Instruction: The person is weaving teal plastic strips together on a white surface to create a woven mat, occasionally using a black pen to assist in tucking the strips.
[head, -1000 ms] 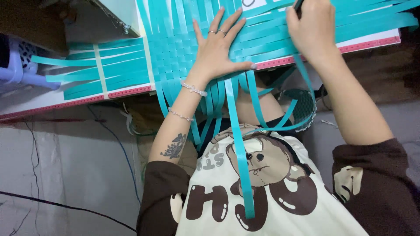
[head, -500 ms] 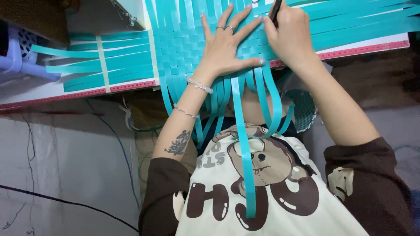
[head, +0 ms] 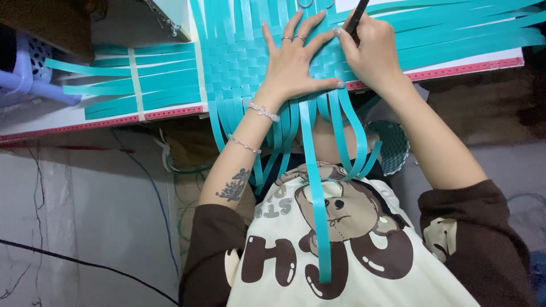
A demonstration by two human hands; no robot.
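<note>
A mat of woven teal strips (head: 239, 62) lies on a white board (head: 85, 116) with a red ruler edge. My left hand (head: 296, 59) presses flat on the weave, fingers spread, with rings on it and bracelets at the wrist. Just to its right, my right hand (head: 372, 48) is closed around a thin dark tool (head: 357, 14) whose tip points into the weave. Loose teal strip ends (head: 315, 187) hang off the board's near edge over my printed shirt.
More teal strips (head: 466, 34) fan out to the right, and a taped bundle (head: 136, 79) lies at the left. A lilac plastic stool (head: 23, 79) stands at far left. A teal woven basket (head: 395, 145) sits below the board. Cables (head: 159, 199) trail on the floor.
The view has shifted, so the board sits lower in frame. My right hand moved left toward the left hand, with the dark tool now at the weave. The left hand stayed pressed flat.
</note>
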